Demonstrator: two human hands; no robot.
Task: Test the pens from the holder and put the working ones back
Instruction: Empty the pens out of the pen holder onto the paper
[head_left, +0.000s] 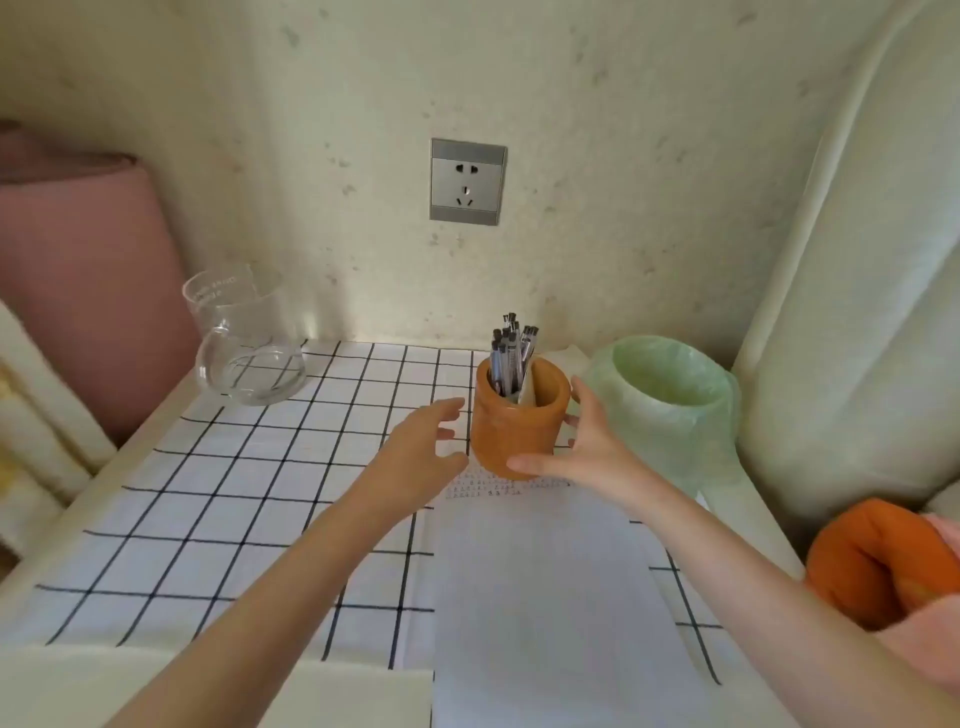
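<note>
An orange-brown pen holder (519, 415) stands on the checked tablecloth (249, 467) near the wall. Several grey pens (511, 353) stick up out of it. My right hand (576, 452) is at the holder's right side, thumb near its base in front and fingers round the back, touching it. Just left of the holder, my left hand (421, 452) hovers with fingers spread and straight, and I cannot tell whether it touches. A white sheet of paper (545, 597) with small scribbles near its top lies in front of the holder.
A small bin with a pale green bag (670, 400) stands right of the holder. A glass jug (244, 343) sits at the back left. A wall socket (467, 182) is above. A pink cushion (78, 286) lies left, an orange cloth (878, 561) at the right.
</note>
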